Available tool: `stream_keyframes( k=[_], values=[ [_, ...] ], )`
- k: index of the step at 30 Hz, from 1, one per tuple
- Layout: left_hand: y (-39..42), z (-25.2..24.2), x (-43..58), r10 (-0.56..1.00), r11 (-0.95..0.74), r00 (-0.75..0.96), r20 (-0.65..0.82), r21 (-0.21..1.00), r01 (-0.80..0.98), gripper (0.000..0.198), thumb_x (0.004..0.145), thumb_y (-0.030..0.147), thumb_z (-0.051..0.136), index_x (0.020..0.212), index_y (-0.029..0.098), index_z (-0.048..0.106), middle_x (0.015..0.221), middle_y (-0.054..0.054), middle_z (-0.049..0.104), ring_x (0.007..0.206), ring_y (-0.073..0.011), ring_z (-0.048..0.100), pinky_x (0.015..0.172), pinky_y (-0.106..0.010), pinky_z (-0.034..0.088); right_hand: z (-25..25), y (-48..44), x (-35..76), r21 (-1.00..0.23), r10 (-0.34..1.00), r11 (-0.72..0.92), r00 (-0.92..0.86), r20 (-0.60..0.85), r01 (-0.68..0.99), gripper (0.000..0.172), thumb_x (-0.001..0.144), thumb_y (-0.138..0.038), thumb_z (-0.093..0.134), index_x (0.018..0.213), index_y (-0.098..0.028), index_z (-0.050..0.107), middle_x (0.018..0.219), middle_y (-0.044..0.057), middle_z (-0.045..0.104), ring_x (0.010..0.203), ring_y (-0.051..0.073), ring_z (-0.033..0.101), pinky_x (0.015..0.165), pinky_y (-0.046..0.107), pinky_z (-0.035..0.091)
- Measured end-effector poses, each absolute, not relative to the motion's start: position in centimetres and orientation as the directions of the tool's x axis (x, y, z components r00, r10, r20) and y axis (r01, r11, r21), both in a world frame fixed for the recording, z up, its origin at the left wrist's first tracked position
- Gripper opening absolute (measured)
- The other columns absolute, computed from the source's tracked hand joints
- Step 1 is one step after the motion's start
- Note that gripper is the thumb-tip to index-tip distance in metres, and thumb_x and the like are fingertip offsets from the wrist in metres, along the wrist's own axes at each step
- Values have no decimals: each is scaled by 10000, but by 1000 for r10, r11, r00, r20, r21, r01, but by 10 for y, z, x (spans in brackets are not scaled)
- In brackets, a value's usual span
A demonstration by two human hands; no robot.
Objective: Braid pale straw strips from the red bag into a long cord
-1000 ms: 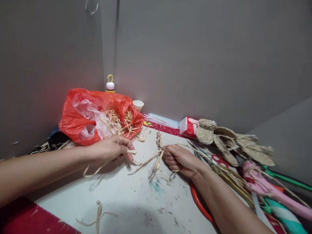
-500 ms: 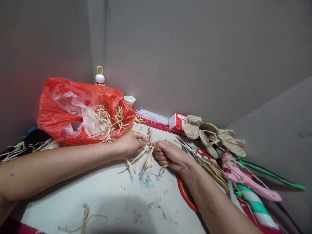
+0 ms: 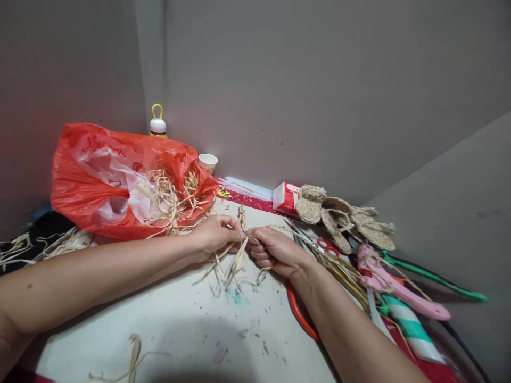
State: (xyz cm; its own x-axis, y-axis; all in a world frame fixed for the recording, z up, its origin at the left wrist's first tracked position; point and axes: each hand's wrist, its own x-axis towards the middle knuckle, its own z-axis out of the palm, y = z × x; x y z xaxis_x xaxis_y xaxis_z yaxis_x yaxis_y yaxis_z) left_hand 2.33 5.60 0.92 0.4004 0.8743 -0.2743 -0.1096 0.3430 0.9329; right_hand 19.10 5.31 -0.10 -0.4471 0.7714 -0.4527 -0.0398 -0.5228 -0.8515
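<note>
A narrow plaited straw piece [image 3: 241, 214], pale tan and knobbly, is pinched where the left grip [image 3: 217, 234] and the right grip [image 3: 276, 251] come together. Its braided part juts out just beyond the two, short and roughly straight, pointing away to the far side; whether it stands raised or lies flat cannot be told. On the near side, loose strands [image 3: 238, 259] fan out from the pinched spot: a broader, flat, cream-coloured bunch hangs between the grips, while thinner ends splay out just below the left grip. The join itself is mostly covered by both grips.
</note>
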Motion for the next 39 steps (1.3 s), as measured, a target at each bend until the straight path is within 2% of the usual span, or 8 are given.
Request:
stream_keyframes(
  k=[3,7,11,13,15,25,34,39],
  values=[
    [55,7,25,820,478,424,-385,868,-135,142,754,60,567,659,145,505,500,22,557,448,-79,520,493,-195,417,0,53,191,-848,765,-528,-456,-455,-40,280,713,-223,554,532,-187,344,449,-102,278,364,15,139,333,136,77],
    [57,3,24,784,533,456,-421,833,-147,141,797,72,526,680,147,501,498,16,557,425,-87,526,455,-200,431,0,53,191,-845,759,-533,-464,-457,-40,268,727,-227,540,539,-187,354,446,-104,276,363,17,133,331,137,75],
    [59,3,24,786,528,453,-422,839,-135,155,789,60,528,663,143,488,478,42,512,341,-27,380,348,-133,247,0,53,190,-844,754,-535,-471,-457,-37,268,738,-231,536,544,-185,357,452,-103,278,364,16,131,332,136,70],
    [59,5,24,788,525,436,-435,845,-105,166,789,72,532,652,145,475,477,49,499,318,-9,305,332,-137,151,0,53,190,-844,751,-535,-477,-457,-34,273,747,-241,534,547,-186,357,451,-105,271,363,16,127,331,136,65],
    [60,7,24,779,528,431,-456,847,-59,162,798,98,532,651,144,484,471,55,482,308,-3,260,329,-150,113,0,53,190,-846,749,-533,-483,-453,-32,273,751,-247,535,551,-186,358,451,-108,262,364,16,123,332,135,64],
    [60,8,25,794,494,400,-457,869,12,192,762,151,557,601,168,454,387,95,309,311,-26,188,350,-197,81,0,52,191,-858,735,-513,-521,-434,-10,234,747,-242,546,587,-186,384,462,-113,246,379,22,121,343,140,75],
    [64,5,25,816,449,378,-437,891,62,217,744,132,536,550,154,442,423,73,358,324,-23,231,358,-207,111,0,50,186,-886,778,-463,-460,-428,41,272,734,-262,577,552,-185,389,432,-108,281,363,21,138,332,148,82],
    [64,15,23,790,481,371,-489,868,120,237,735,53,447,514,137,450,400,55,377,302,-22,257,345,-194,135,-3,47,180,-899,820,-430,-381,-427,83,231,734,-263,589,562,-176,461,375,-116,272,327,20,136,317,153,80]
  ],
)
